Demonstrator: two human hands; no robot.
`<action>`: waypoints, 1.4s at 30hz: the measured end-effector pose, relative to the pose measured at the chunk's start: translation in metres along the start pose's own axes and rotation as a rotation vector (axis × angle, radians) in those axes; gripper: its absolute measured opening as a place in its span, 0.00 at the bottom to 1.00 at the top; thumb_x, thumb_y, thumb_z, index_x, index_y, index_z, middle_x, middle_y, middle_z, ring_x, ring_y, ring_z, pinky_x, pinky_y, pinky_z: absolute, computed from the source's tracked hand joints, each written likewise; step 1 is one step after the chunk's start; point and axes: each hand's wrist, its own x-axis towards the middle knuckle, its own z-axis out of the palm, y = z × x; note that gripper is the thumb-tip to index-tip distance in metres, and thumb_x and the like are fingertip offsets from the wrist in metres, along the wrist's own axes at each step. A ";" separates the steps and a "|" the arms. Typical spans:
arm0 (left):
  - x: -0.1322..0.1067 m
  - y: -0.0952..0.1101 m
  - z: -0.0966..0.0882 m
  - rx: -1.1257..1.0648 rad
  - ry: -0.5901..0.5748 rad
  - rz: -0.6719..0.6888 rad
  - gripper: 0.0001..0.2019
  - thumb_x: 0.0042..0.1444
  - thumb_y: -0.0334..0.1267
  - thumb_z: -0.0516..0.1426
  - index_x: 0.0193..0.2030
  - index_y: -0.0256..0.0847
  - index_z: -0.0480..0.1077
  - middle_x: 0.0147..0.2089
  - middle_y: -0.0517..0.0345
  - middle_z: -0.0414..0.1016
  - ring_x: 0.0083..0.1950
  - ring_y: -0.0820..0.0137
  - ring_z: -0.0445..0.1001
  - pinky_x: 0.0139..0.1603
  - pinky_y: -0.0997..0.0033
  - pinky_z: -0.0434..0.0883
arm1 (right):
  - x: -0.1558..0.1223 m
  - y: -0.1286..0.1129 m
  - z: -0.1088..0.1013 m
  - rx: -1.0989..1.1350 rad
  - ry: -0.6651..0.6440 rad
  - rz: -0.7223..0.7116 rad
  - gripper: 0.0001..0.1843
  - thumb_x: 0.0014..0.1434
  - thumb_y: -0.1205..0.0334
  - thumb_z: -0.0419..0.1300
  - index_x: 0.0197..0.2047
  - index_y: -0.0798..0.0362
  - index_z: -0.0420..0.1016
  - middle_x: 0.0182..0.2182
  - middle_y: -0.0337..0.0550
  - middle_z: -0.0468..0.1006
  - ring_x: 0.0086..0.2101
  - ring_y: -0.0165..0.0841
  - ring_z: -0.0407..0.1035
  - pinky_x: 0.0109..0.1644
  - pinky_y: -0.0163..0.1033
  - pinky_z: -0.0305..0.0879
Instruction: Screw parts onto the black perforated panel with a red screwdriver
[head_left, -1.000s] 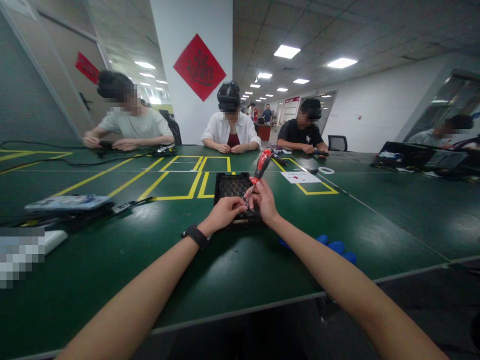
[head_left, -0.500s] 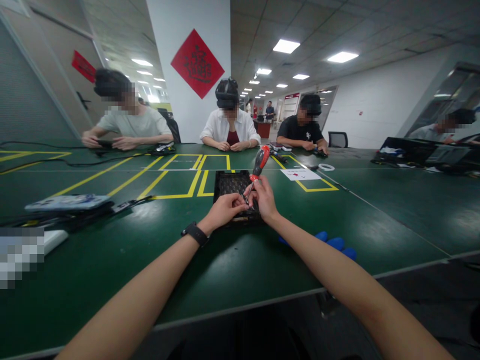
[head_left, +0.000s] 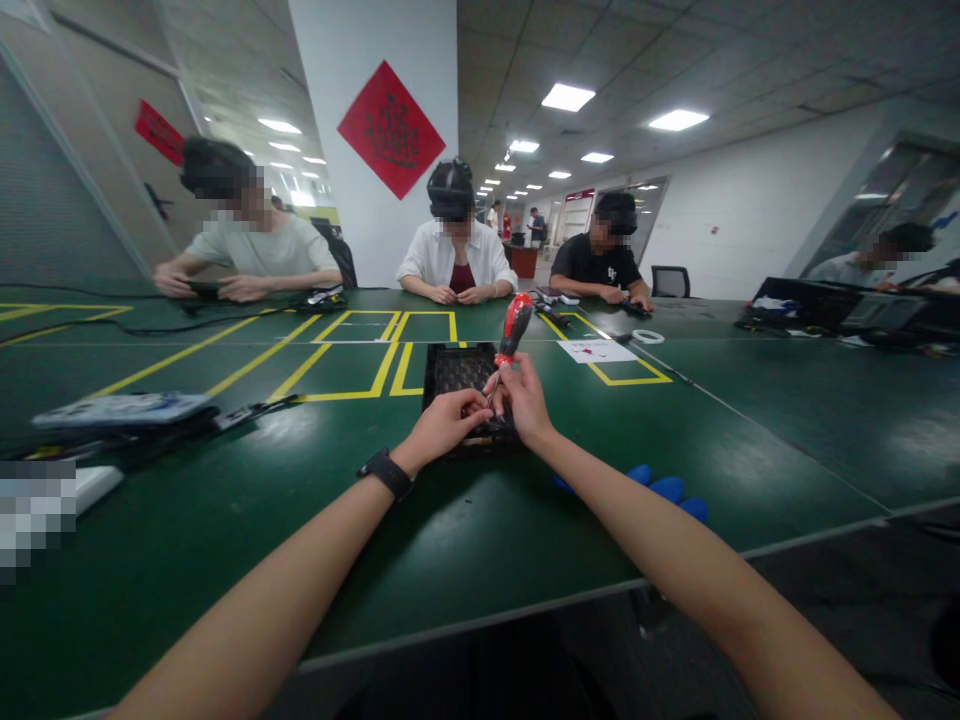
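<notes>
A black tray-like device lies on the green table in front of me. My right hand is closed round the shaft of a red-and-black screwdriver, whose handle points up and away while its tip angles down toward my left fingers. My left hand, with a black wristband, rests on the near edge of the device, fingers pinched at the screwdriver's tip. What those fingers hold is too small to make out.
Blue glove fingers peek from under my right forearm. A flat device and cables lie at left. Yellow tape lines mark the table. Three people sit across, a fourth at far right. A white paper lies beyond.
Nearly nothing has changed: both hands stay at the device's near edge, with the screwdriver handle shifting slightly left as my head moves.
</notes>
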 end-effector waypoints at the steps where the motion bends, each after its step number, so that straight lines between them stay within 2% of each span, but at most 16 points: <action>1: 0.000 -0.001 0.001 -0.009 0.010 -0.013 0.12 0.52 0.45 0.55 0.35 0.37 0.71 0.30 0.59 0.73 0.29 0.74 0.67 0.31 0.76 0.63 | 0.000 0.000 0.000 -0.002 -0.007 -0.003 0.13 0.59 0.51 0.50 0.42 0.50 0.57 0.24 0.31 0.71 0.13 0.20 0.59 0.15 0.26 0.54; 4: 0.000 -0.002 0.002 -0.047 0.020 -0.028 0.12 0.51 0.45 0.56 0.33 0.36 0.70 0.28 0.59 0.72 0.27 0.75 0.66 0.29 0.76 0.63 | 0.001 0.000 0.001 0.001 -0.041 -0.006 0.13 0.59 0.52 0.51 0.43 0.49 0.56 0.24 0.31 0.70 0.14 0.20 0.60 0.16 0.27 0.56; 8: -0.001 -0.001 0.000 -0.078 0.022 -0.019 0.11 0.50 0.42 0.57 0.33 0.35 0.70 0.28 0.58 0.72 0.28 0.74 0.67 0.31 0.76 0.64 | 0.003 0.000 0.000 0.014 -0.075 0.012 0.15 0.59 0.51 0.51 0.44 0.49 0.56 0.25 0.31 0.70 0.14 0.21 0.61 0.17 0.28 0.58; 16: 0.000 0.003 -0.004 -0.080 -0.019 -0.003 0.11 0.52 0.40 0.55 0.35 0.35 0.73 0.31 0.56 0.75 0.31 0.72 0.70 0.34 0.74 0.65 | 0.003 0.004 -0.002 0.072 -0.074 0.043 0.17 0.61 0.51 0.47 0.50 0.50 0.58 0.27 0.34 0.71 0.16 0.22 0.62 0.20 0.30 0.62; 23: 0.001 0.000 0.000 -0.070 0.058 -0.067 0.13 0.49 0.44 0.58 0.34 0.35 0.72 0.29 0.56 0.75 0.29 0.73 0.70 0.31 0.75 0.65 | 0.003 0.004 -0.002 0.021 -0.001 0.004 0.15 0.61 0.52 0.48 0.48 0.49 0.58 0.27 0.34 0.71 0.16 0.20 0.60 0.19 0.27 0.56; 28: 0.001 -0.001 0.000 -0.049 0.041 -0.069 0.12 0.48 0.44 0.58 0.32 0.35 0.71 0.28 0.56 0.74 0.28 0.73 0.69 0.30 0.75 0.65 | 0.002 0.002 -0.001 0.019 -0.006 0.004 0.16 0.60 0.51 0.48 0.48 0.49 0.58 0.26 0.34 0.71 0.16 0.21 0.60 0.18 0.28 0.56; 34: 0.001 0.004 -0.004 -0.044 -0.010 -0.017 0.11 0.52 0.41 0.55 0.35 0.35 0.73 0.30 0.56 0.75 0.30 0.72 0.69 0.33 0.74 0.64 | 0.003 0.005 -0.002 0.052 -0.014 0.019 0.20 0.62 0.48 0.43 0.51 0.51 0.59 0.25 0.35 0.71 0.15 0.21 0.59 0.19 0.29 0.57; 42: 0.001 0.001 0.000 -0.114 0.018 -0.067 0.13 0.50 0.44 0.57 0.34 0.35 0.72 0.30 0.56 0.74 0.28 0.74 0.68 0.30 0.75 0.64 | 0.002 0.004 -0.002 0.029 -0.029 0.019 0.16 0.61 0.50 0.47 0.47 0.50 0.59 0.25 0.34 0.71 0.15 0.21 0.60 0.18 0.28 0.55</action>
